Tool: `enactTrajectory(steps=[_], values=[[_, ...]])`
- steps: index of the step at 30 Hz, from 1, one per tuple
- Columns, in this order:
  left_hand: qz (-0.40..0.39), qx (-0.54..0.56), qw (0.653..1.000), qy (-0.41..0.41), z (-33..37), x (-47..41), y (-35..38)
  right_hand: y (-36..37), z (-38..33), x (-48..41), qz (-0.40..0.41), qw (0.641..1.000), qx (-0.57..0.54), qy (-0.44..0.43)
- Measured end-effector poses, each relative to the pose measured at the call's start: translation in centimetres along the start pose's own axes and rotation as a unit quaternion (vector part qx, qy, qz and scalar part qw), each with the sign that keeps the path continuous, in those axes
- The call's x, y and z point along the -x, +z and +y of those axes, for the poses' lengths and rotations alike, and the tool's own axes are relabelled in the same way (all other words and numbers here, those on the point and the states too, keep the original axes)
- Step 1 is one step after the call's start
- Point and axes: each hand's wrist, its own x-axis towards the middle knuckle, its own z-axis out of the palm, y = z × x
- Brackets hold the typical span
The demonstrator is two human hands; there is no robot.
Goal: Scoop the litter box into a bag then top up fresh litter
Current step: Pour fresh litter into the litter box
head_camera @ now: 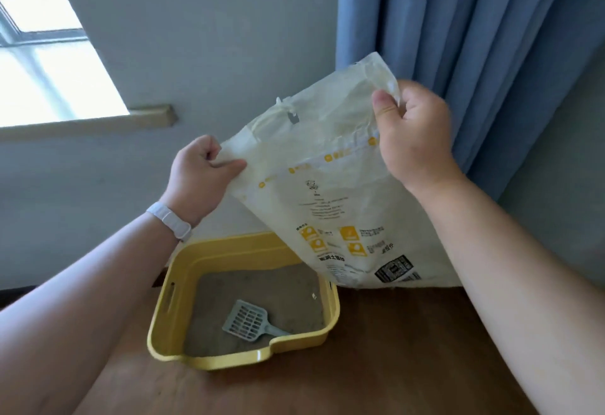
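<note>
1. Litter bag (343,198): the big pale sack. It stands tall, and its bottom seems to sit on the table (393,365) just behind the box. The top edge slants up from my left hand to my right. I can't tell if the top is open yet.
2. Litter box (163,310): a yellow tray sitting below and to the left of the bag, with its back right corner tucked behind the bag's lower edge. There's grey litter inside. It's nearer my left hand, so I reckon any pour has to tip down and leftward.
3. Hands: my left hand (199,179) pinches the lower end of the top edge, with thumb and curled fingers clamped on the plastic. My right hand (412,133) pinches the upper corner flap the same way.
4. Scoop (247,320): the little grey-blue one lies flat on the litter with its handle pointing at the front right notch. Nobody's touching it, so scooping looks done to me.
</note>
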Motion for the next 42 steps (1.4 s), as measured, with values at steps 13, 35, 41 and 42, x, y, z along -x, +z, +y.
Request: enactTrajectory(steps=[13,35,41,42], values=[[0.093,0.077,0.992,-0.029,-1.8,-3.1,-13.7,10.3,-8.4,-1.8,-0.057,0.998,-0.032,0.004],[0.037,-0.190,0.973,-0.124,-22.4,-3.1,-40.1,39.5,-14.7,10.9,-0.316,0.945,-0.071,0.045],[0.033,-0.235,0.957,-0.166,-28.9,-3.0,-41.7,45.9,-14.8,14.3,-0.333,0.934,-0.089,0.094],[0.034,-0.230,0.957,-0.174,-29.8,-2.9,-42.0,46.7,-14.8,14.7,-0.334,0.932,-0.095,0.098]])
